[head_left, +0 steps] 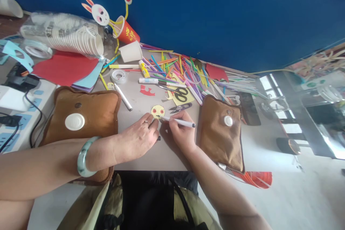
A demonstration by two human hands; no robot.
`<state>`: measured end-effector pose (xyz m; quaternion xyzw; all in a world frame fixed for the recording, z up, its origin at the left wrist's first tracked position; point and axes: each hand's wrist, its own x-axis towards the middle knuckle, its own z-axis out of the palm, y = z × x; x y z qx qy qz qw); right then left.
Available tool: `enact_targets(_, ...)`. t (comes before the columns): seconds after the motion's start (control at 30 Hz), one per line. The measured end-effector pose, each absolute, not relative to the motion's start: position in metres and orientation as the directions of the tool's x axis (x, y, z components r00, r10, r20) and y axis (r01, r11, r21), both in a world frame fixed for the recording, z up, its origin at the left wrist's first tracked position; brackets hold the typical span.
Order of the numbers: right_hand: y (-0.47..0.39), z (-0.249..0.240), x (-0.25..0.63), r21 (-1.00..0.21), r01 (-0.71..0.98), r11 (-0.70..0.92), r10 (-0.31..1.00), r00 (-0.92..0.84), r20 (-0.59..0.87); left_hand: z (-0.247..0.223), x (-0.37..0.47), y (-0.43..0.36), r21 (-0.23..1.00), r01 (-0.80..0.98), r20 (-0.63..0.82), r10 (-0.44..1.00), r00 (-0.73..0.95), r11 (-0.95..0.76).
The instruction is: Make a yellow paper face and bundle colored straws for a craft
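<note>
A round yellow paper face (157, 111) with red-ringed eyes and a dark mouth lies flat on the table. My left hand (137, 134) pins its lower left edge with bent fingertips. The dark end of some small item pokes out beneath those fingers; its kind is hidden. In my right hand (183, 131) is a white marker (182, 122), its tip on the mouth area of the face. Just beyond lie black thread snips (180, 107), black-handled scissors (180, 94) on yellow paper, and a red paper scrap (147, 90).
Brown cushioned pouches (88, 106) flank my hands, the second pouch (215, 136) at right. Behind are many coloured sticks (172, 66), a tape roll (118, 76), a white cup (131, 51) and a red cup (128, 32) bearing a rabbit face (100, 14). A power strip (35, 107) stands left.
</note>
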<state>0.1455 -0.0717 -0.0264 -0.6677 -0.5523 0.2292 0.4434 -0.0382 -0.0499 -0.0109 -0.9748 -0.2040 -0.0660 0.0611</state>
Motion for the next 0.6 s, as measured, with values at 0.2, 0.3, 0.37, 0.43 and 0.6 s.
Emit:
enact_targets(0.2,-0.0720,-0.0252,0.1452,-0.840,0.542,-0.009,0.946,0.278,0.169,-0.0099,-0.0385,-0.0499,-0.094,0.409,0.149,0.394,0.907,-0.908)
enact_targets(0.3,-0.0720,-0.0256,0.1451,-0.839,0.544,-0.004,0.947,0.272,0.172,-0.0087,-0.0387,-0.0498,-0.092,0.406,0.153,0.390,0.908,-0.909)
enact_targets(0.37,-0.0719,-0.0260,0.1453,-0.840,0.543,-0.001,0.948,0.268,0.172,-0.0087,-0.0389,-0.0498,-0.089,0.404,0.157,0.388,0.908,-0.910)
enact_targets(0.43,-0.0719,-0.0264,0.1456,-0.841,0.542,0.001,0.949,0.263,0.171,-0.0090,-0.0389,-0.0500,-0.089,0.402,0.156,0.386,0.909,-0.911)
enact_targets(0.6,-0.0722,-0.0265,0.1459,-0.841,0.541,0.008,0.948,0.264,0.179,-0.0097,-0.0387,-0.0501,-0.109,0.404,0.163,0.384,0.909,-0.908)
